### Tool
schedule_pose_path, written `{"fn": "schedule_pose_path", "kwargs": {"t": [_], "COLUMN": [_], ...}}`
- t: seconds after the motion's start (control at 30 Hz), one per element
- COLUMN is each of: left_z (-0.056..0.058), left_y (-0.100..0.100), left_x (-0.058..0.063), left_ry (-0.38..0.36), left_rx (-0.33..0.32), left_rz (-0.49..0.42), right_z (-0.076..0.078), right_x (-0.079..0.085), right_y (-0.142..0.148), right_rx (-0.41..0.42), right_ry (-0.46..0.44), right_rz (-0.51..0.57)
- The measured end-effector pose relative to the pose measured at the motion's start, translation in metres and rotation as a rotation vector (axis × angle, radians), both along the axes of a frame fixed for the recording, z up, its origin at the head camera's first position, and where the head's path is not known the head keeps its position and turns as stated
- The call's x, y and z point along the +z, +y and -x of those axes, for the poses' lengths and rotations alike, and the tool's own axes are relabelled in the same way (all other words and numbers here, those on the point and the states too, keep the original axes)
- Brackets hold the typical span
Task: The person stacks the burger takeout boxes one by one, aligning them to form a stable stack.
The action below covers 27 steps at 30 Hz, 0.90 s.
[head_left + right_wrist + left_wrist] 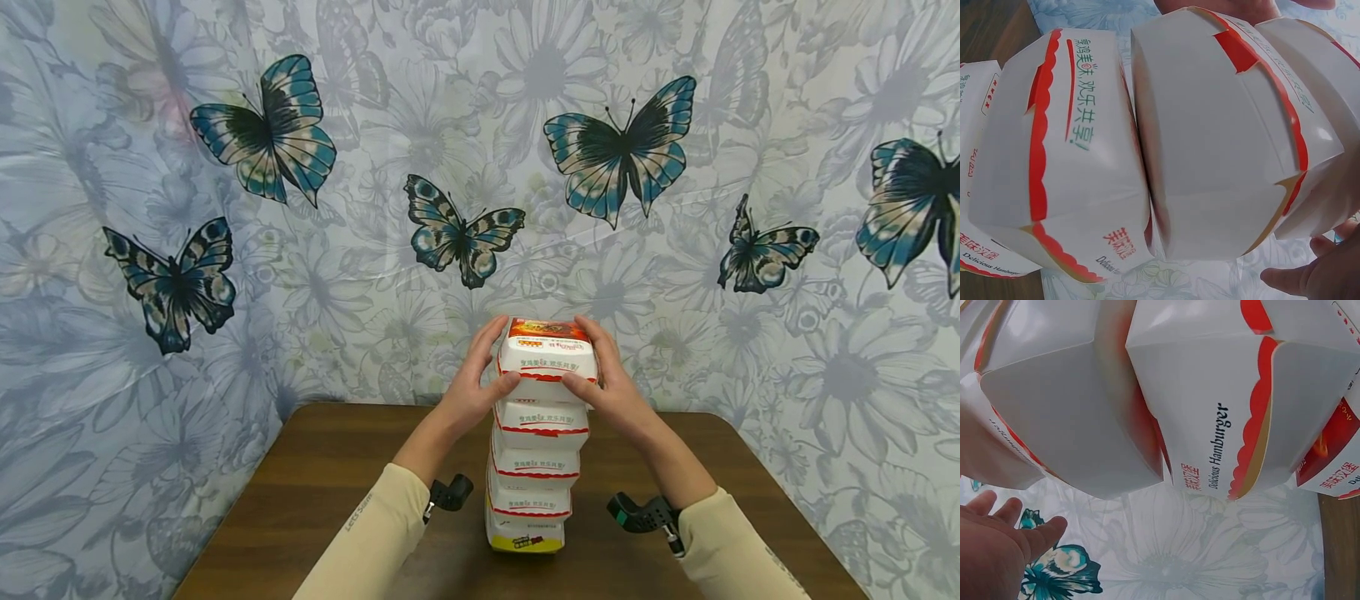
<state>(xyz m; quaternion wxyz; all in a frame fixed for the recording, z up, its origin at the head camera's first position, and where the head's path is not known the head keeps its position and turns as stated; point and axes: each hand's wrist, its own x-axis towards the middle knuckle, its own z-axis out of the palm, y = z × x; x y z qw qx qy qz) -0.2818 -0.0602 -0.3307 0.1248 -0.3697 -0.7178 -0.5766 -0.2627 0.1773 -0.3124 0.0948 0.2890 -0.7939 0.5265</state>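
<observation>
Several white cardboard hamburger boxes with red scalloped edges form a tall, slightly leaning stack (pixel 537 462). The uppermost hamburger box (pixel 547 358), with a red and orange printed lid, is held from both sides. My left hand (pixel 471 385) grips its left side, thumb on the front. On the opposite side, my right hand (pixel 617 385) mirrors this, its thumb also at the lower front edge. In the left wrist view, fingers (pixel 1044 536) show below the boxes; the right wrist view has fingers (pixel 1291 280) near the boxes' lower right.
The stack stands on a brown wooden table (pixel 337 483); its bottom box (pixel 527 542) has a yellow band. Behind the table hangs a pale floral cloth (pixel 420 333) with blue butterflies. Black wrist mounts (pixel 450 493) sit on both forearms, one on each side of the stack.
</observation>
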Motion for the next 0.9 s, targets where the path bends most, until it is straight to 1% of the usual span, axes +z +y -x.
{"fn": "schedule_pose_path", "kwargs": {"t": [0.1,0.23,0.53,0.67,0.8,0.9], "left_z": [-0.0002,-0.0008,-0.0017,-0.0016,-0.0023,-0.0041], "left_y": [0.0010,0.0020,0.0039,0.0036,0.0040,0.0043], "left_x": [0.0003,0.0004,-0.0010,-0.0017,-0.0021,-0.0026], "left_ry": [-0.004,-0.017,-0.030,-0.032,-0.034,-0.018], "left_rx": [0.000,-0.006,-0.032,-0.044,-0.031,-0.006], "left_rz": [-0.003,-0.007,-0.003,-0.013,-0.023,-0.019], "right_z": [0.0004,0.0004,-0.0012,-0.0016,-0.0025,-0.0043], "right_x": [-0.0012,-0.0025,-0.0046,-0.0042,-0.0044,-0.0048], "right_y": [0.0011,0.0022,0.0026,0.0023,0.0013,0.0007], "right_rx": [0.001,0.024,0.037,0.034,0.033,0.036], "right_ry": [-0.005,-0.023,-0.048,-0.040,-0.032,-0.023], "right_rz": [0.014,0.041,0.054,0.060,0.071,0.079]}}
